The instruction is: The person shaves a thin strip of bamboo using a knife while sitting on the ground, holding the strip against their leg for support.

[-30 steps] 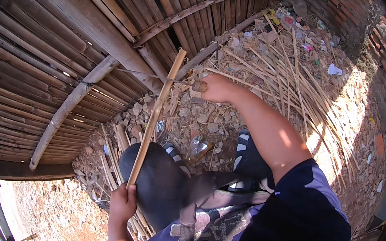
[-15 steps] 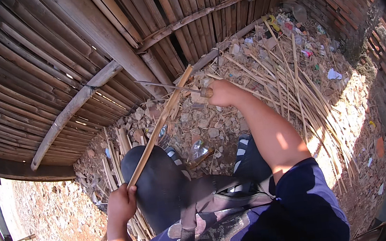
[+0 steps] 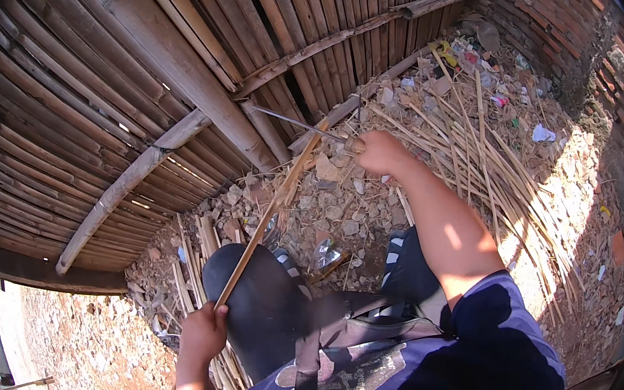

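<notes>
My left hand (image 3: pixel 203 331) is closed round the lower end of a split bamboo strip (image 3: pixel 261 234), which slants up and away across my left knee. My right hand (image 3: pixel 382 153) grips the wooden handle of a long, thin-bladed knife (image 3: pixel 312 128). Its blade points up and to the left and crosses the strip close to the far end. Whether the edge bites into the bamboo there, I cannot tell. Along the strip's far part, the surface looks pale and frayed.
Thin bamboo strips (image 3: pixel 508 171) lie in a heap at the right. More split pieces (image 3: pixel 209 243) are beside my left leg. A bamboo wall (image 3: pixel 190 151) rises ahead, and a brick wall (image 3: pixel 538 3) stands at the right. Rubble and litter (image 3: pixel 346 222) cover the ground.
My right hand and the knife have shifted slightly right along with the strip's far end. My left hand still holds the near end, slightly farther right.
</notes>
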A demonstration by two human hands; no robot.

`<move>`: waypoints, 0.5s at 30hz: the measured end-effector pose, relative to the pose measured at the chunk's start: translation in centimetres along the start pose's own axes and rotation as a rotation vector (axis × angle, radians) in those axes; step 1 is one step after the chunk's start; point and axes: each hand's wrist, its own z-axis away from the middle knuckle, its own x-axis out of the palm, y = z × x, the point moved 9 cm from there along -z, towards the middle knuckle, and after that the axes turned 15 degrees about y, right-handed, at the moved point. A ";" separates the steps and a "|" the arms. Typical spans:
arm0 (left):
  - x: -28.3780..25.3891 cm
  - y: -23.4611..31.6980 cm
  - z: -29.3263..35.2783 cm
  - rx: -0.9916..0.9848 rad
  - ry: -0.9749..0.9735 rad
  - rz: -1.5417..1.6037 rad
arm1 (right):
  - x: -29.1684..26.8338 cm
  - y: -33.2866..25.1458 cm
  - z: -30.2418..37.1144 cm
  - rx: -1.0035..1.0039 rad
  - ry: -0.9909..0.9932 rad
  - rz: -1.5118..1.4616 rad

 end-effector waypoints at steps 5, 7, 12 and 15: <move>0.6 -0.5 0.9 -0.017 0.073 0.064 | -2.3 -2.6 1.0 -0.082 0.058 -0.155; 0.2 -0.4 0.9 -0.029 0.100 0.070 | -3.1 -2.5 1.6 -0.086 0.037 -0.212; -0.6 0.6 0.9 0.017 0.166 0.019 | -5.0 -4.2 3.2 -0.138 -0.006 -0.376; -1.0 1.4 0.4 0.046 0.221 0.025 | -4.9 -5.4 4.4 -0.121 -0.119 -0.577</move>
